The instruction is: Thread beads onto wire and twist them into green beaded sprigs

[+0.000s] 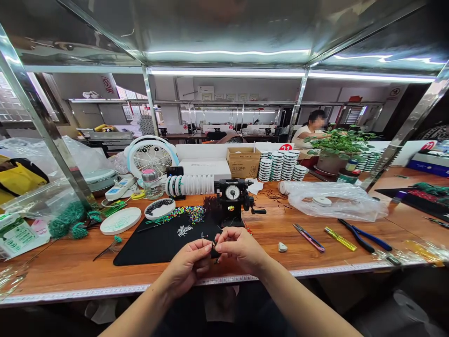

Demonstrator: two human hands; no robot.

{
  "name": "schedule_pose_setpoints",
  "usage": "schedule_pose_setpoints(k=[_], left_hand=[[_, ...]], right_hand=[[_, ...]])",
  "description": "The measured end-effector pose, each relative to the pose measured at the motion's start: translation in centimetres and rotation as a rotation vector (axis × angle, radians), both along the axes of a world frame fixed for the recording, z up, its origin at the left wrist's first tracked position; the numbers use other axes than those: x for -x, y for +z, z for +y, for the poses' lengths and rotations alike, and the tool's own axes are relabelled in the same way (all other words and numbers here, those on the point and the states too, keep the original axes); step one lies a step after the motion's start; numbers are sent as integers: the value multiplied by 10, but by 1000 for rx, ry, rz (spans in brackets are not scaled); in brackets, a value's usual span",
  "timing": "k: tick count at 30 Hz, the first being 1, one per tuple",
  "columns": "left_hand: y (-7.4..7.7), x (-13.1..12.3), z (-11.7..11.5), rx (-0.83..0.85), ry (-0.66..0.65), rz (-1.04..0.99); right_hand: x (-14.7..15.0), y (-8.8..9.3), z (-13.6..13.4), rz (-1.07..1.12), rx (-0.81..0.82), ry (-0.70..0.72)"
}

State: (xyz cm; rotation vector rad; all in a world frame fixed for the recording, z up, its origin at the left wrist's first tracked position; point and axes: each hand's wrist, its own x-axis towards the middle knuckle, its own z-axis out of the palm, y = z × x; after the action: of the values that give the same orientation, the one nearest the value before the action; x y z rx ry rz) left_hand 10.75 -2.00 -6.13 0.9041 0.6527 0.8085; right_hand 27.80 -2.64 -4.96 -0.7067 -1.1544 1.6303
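My left hand (pixel 192 262) and my right hand (pixel 240 248) meet over the front edge of a black mat (pixel 154 245). Both are closed in a pinch, fingertips almost touching. Between them is something small and dark, too fine to make out. Just beyond my fingers lie a pile of small silvery pieces (pixel 184 230) and a heap of multicoloured beads (pixel 197 214). Behind my hands stands a black hand-cranked winder with a round dial (pixel 232 192). A row of white spools (pixel 196 185) extends from its left side.
To the right lie thread snips (pixel 308 238), a yellow tube (pixel 340 238) and blue-handled pliers (pixel 365 236). White dishes (pixel 121 220) sit on the left. Behind are a fan (pixel 152 157), a cardboard box (pixel 243 161) and stacked spools (pixel 280 164). Metal posts frame the bench; another person (pixel 310 133) sits beyond.
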Motion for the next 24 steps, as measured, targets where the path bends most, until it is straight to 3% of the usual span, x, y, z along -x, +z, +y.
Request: schedule_pose_setpoints(k=[12, 17, 24], left_hand=[[-1, -1, 1, -59, 9, 80], [-2, 1, 4, -153, 24, 214], [15, -1, 2, -356, 59, 430]], right_hand=[[-2, -2, 3, -74, -15, -8], [-11, 4, 4, -307, -24, 46], [-12, 11, 4, -648, -130, 62]])
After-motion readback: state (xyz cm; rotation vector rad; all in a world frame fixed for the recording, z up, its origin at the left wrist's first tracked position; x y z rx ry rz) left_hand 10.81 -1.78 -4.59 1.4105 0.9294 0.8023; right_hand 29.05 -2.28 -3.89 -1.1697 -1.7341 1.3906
